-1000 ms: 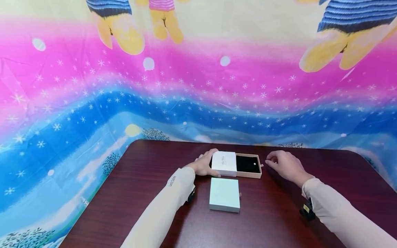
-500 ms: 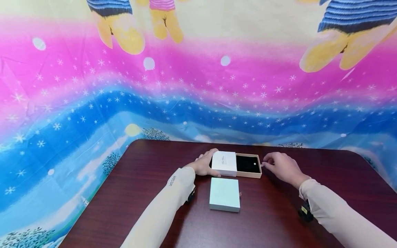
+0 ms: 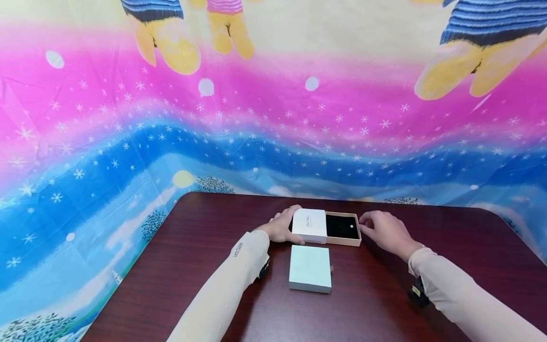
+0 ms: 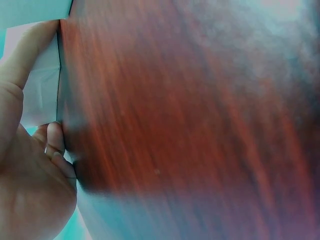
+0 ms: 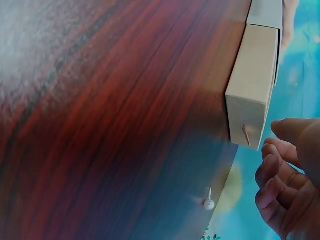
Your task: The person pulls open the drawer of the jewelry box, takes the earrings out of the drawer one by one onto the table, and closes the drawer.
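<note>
In the head view a white drawer-style jewelry box [image 3: 309,224] lies near the table's far edge. Its tan tray [image 3: 343,243] stands pulled out to the right, showing a black pad [image 3: 340,227] with a small white bead on it. My left hand [image 3: 278,228] grips the white sleeve from the left, thumb along the near side, other fingers behind. My right hand [image 3: 386,230] is at the tray's right end, fingers loosely bent. In the right wrist view, a small pull tab [image 5: 245,135] shows on the tray end, outside the fingers.
A pale green box [image 3: 309,268] with a small tab on its right side lies nearer on the dark wooden table [image 3: 205,285]. A pearl-headed stud [image 5: 209,204] shows beyond the tray in the right wrist view. A printed cloth [image 3: 273,118] hangs behind the table.
My right hand has moved left, from a gap beside the tray up to its end. The left hand and both boxes look unmoved.
</note>
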`<control>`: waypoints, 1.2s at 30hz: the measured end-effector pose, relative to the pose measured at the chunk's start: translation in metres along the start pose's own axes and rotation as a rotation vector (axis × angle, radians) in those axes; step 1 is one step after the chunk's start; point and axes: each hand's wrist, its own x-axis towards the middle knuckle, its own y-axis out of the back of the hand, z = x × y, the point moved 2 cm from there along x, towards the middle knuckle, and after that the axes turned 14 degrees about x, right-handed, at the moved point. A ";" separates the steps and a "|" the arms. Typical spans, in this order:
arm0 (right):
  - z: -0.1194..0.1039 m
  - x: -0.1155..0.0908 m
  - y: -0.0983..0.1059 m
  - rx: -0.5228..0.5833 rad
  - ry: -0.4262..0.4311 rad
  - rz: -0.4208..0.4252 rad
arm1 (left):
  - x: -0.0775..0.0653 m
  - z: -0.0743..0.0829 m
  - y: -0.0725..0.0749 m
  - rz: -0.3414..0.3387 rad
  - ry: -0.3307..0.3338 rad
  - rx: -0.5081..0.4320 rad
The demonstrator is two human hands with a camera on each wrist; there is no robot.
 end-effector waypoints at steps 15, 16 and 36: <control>-0.005 0.001 -0.005 0.011 0.013 -0.014 | 0.001 -0.001 -0.001 -0.006 0.008 0.001; -0.005 0.001 -0.005 0.011 0.013 -0.016 | 0.002 -0.001 -0.002 -0.007 0.008 0.004; -0.006 0.008 -0.010 -0.028 0.036 -0.028 | 0.002 -0.001 -0.002 -0.007 0.013 0.000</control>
